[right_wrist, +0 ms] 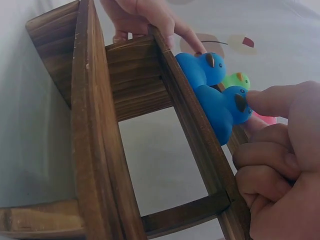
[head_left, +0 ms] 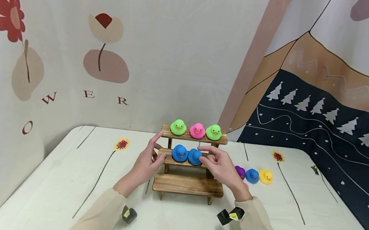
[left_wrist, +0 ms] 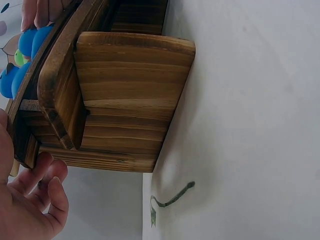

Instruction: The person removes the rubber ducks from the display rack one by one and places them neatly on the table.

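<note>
A three-tier wooden display stand (head_left: 188, 185) stands on the table. Two blue rubber ducks sit side by side on its middle tier. My right hand (head_left: 224, 168) pinches the right blue duck (right_wrist: 220, 112) between thumb and index finger, the thumb against its head. The left blue duck (head_left: 179, 153) touches it. My left hand (head_left: 144, 163) holds the stand's left side, its thumb at the end of the middle tier and index finger reaching up to the top tier. On the top tier sit a green duck (head_left: 178, 127), a pink duck (head_left: 197, 131) and another green duck (head_left: 214, 132).
Right of the stand, a purple duck (head_left: 240, 171), a blue duck (head_left: 252, 176) and a yellow duck (head_left: 265, 176) rest on the white flowered tablecloth (head_left: 91, 195). A bit of pink shows beside my right wrist. A printed curtain (head_left: 178, 53) hangs behind the table.
</note>
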The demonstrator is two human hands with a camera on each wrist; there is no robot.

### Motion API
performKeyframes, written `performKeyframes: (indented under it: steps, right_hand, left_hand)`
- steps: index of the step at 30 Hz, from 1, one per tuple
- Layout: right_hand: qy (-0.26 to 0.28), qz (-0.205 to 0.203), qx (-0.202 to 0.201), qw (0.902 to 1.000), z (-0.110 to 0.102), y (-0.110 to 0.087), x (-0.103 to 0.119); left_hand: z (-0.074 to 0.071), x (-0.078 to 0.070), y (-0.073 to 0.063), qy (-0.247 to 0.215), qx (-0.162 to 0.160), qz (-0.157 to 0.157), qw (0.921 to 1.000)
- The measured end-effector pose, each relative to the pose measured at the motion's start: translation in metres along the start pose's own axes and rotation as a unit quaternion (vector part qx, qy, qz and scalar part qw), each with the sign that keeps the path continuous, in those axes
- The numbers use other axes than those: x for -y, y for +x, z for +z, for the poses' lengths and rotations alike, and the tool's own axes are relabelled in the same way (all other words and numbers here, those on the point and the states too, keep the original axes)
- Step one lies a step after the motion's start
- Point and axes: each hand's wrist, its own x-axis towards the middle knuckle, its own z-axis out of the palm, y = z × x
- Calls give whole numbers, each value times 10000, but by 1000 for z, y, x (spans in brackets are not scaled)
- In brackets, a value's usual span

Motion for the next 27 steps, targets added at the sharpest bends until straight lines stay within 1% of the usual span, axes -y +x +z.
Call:
performKeyframes:
  steps: [6, 12, 20, 27]
  right_hand:
    - [-244, -21, -43, 9997, 3, 2, 2]
    - [-344, -132, -195, 9991, 8, -2, 2]
    - [-348, -26, -199, 9992, 9, -4, 1]
    - [-349, 111, -135, 9992, 6, -7, 3]
  left_hand:
    - [-2, -1, 0, 4, -16, -7, 10000]
    - [-1, -1, -2, -49, -19, -49, 10000]
    - [-1, 0, -1, 6, -80, 100, 9999]
    - [1, -1, -1, -25, -82, 111, 9999]
